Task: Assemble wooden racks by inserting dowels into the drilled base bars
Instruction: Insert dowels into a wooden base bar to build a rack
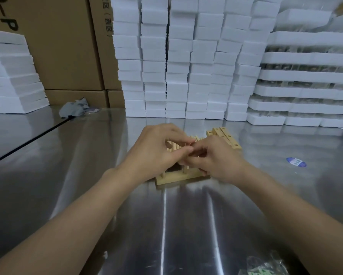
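Base bar (178, 178) lies flat on the steel bench (166, 225), dead centre, with dowels (185, 170) standing in it. The left hand (156, 149) and right hand (216, 157) meet right above, fingers curled, pinching the dowel tops. Spare drilled bars (226, 136) lie just behind.

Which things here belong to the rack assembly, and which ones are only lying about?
Belong to the job: base bar with standing dowels; more dowels gripped in the left hand; right hand meeting it; spare drilled bars behind.

Lying about: grey rag, blue sticker, plastic bag, white foam blocks, cardboard boxes.
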Tool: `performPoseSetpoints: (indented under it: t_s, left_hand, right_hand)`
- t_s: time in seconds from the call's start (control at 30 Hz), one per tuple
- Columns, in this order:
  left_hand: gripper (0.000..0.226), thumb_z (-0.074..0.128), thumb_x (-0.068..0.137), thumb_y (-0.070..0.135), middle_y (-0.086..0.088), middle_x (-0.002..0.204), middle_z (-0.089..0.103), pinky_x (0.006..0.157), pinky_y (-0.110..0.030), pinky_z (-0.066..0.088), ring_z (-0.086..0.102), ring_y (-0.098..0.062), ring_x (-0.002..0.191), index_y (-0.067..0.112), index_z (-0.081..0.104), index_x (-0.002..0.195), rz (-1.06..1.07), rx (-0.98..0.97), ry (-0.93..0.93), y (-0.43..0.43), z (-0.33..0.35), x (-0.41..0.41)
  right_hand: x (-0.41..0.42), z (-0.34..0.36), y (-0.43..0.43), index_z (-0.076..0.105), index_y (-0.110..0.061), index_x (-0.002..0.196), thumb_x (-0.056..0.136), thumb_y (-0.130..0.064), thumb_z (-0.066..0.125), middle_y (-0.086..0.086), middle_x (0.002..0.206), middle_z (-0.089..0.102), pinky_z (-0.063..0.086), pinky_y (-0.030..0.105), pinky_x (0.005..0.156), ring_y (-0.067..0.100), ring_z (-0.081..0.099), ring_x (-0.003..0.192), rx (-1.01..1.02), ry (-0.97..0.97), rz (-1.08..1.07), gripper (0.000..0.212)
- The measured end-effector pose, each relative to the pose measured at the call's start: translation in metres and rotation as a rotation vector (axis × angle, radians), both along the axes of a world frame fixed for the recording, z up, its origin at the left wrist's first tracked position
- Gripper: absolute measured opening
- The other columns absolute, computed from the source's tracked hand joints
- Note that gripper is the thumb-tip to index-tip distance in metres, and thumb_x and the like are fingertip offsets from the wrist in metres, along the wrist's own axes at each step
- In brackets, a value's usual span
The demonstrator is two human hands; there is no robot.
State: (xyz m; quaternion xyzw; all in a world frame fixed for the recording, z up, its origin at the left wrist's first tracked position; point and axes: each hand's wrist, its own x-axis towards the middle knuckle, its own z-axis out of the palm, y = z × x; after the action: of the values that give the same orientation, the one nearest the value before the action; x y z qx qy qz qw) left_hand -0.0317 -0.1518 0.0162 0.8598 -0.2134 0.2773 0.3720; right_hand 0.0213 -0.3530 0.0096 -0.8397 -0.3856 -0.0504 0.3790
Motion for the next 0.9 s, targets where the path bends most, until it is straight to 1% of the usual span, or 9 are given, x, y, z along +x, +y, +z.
performPoseSetpoints:
  t_s: [0.07, 0.17, 0.3, 0.4, 0.5, 0.57, 0.67, 0.8, 0.9]
  left_hand:
    - [0.011, 0.083, 0.094, 0.030, 0.018, 0.094, 0.081, 0.080, -0.019, 0.058, 0.076, 0.001, 0.092, 0.031, 0.087, 0.104, -0.012, -0.137, 0.086, -0.001, -0.002, 0.001]
    - [0.004, 0.084, 0.094, 0.026, 0.014, 0.087, 0.082, 0.079, -0.019, 0.057, 0.078, -0.003, 0.087, 0.027, 0.088, 0.095, -0.041, -0.250, 0.162, 0.002, -0.003, 0.005]
    - [0.007, 0.088, 0.090, 0.023, 0.013, 0.086, 0.082, 0.077, -0.019, 0.057, 0.078, -0.005, 0.085, 0.025, 0.087, 0.097, -0.060, -0.223, 0.190, 0.006, -0.001, 0.006]
    - [0.006, 0.088, 0.090, 0.023, 0.014, 0.082, 0.081, 0.072, -0.013, 0.054, 0.077, -0.002, 0.080, 0.023, 0.087, 0.096, -0.048, -0.142, 0.134, 0.004, 0.000, 0.005]
    - [0.004, 0.087, 0.091, 0.021, 0.014, 0.079, 0.080, 0.072, -0.014, 0.055, 0.077, -0.001, 0.077, 0.021, 0.087, 0.095, -0.046, -0.104, 0.105, 0.001, 0.001, 0.003]
    - [0.003, 0.087, 0.091, 0.020, 0.012, 0.078, 0.080, 0.072, -0.015, 0.055, 0.076, 0.000, 0.076, 0.020, 0.087, 0.094, -0.032, -0.072, 0.085, -0.002, 0.002, 0.003]
    - [0.002, 0.085, 0.092, 0.019, 0.012, 0.078, 0.080, 0.071, -0.015, 0.056, 0.076, 0.001, 0.075, 0.018, 0.087, 0.093, -0.022, -0.052, 0.079, -0.003, 0.000, 0.002]
    - [0.002, 0.084, 0.093, 0.018, 0.011, 0.077, 0.079, 0.069, -0.014, 0.051, 0.074, 0.001, 0.073, 0.017, 0.086, 0.094, 0.006, -0.044, 0.095, -0.003, 0.004, -0.003]
    - [0.002, 0.085, 0.092, 0.017, 0.014, 0.075, 0.078, 0.066, -0.010, 0.048, 0.072, 0.003, 0.071, 0.018, 0.086, 0.094, 0.006, -0.048, 0.111, -0.002, 0.006, -0.002]
  right_hand:
    - [-0.001, -0.001, 0.001, 0.081, -0.025, 0.078, 0.092, -0.033, 0.080, -0.004, 0.053, 0.066, 0.039, 0.016, 0.055, 0.006, 0.055, 0.046, -0.032, -0.035, -0.011, 0.017]
    - [-0.002, 0.000, 0.003, 0.079, -0.026, 0.074, 0.092, -0.036, 0.080, -0.008, 0.051, 0.064, 0.038, 0.017, 0.054, 0.006, 0.057, 0.047, -0.037, -0.048, -0.035, 0.021]
    - [-0.002, 0.000, 0.004, 0.076, -0.028, 0.073, 0.093, -0.037, 0.079, -0.008, 0.054, 0.068, 0.042, 0.016, 0.056, 0.005, 0.063, 0.049, -0.059, -0.049, -0.043, 0.023]
    - [-0.001, -0.002, 0.002, 0.077, -0.027, 0.076, 0.093, -0.034, 0.080, -0.007, 0.056, 0.070, 0.044, 0.013, 0.056, 0.005, 0.067, 0.049, -0.033, -0.006, -0.028, 0.019]
    - [-0.001, -0.003, 0.001, 0.079, -0.023, 0.077, 0.093, -0.034, 0.080, -0.003, 0.058, 0.072, 0.044, 0.010, 0.055, 0.010, 0.069, 0.049, -0.019, 0.008, 0.004, 0.019]
    - [0.000, -0.004, 0.000, 0.079, -0.024, 0.079, 0.093, -0.036, 0.079, 0.001, 0.060, 0.073, 0.043, 0.010, 0.055, 0.011, 0.068, 0.047, -0.024, 0.003, -0.001, 0.019]
    - [0.002, -0.008, -0.001, 0.079, -0.025, 0.082, 0.094, -0.036, 0.078, 0.002, 0.057, 0.071, 0.046, 0.016, 0.055, 0.013, 0.065, 0.043, -0.030, 0.019, -0.015, 0.017]
    - [-0.003, -0.002, 0.001, 0.080, -0.022, 0.084, 0.095, -0.033, 0.078, -0.006, 0.047, 0.063, 0.046, 0.020, 0.052, 0.009, 0.058, 0.037, -0.071, 0.015, -0.057, 0.016]
    - [-0.005, 0.002, 0.004, 0.079, -0.018, 0.081, 0.094, -0.032, 0.078, -0.006, 0.054, 0.067, 0.050, 0.025, 0.054, 0.008, 0.057, 0.038, -0.097, -0.007, -0.059, 0.020]
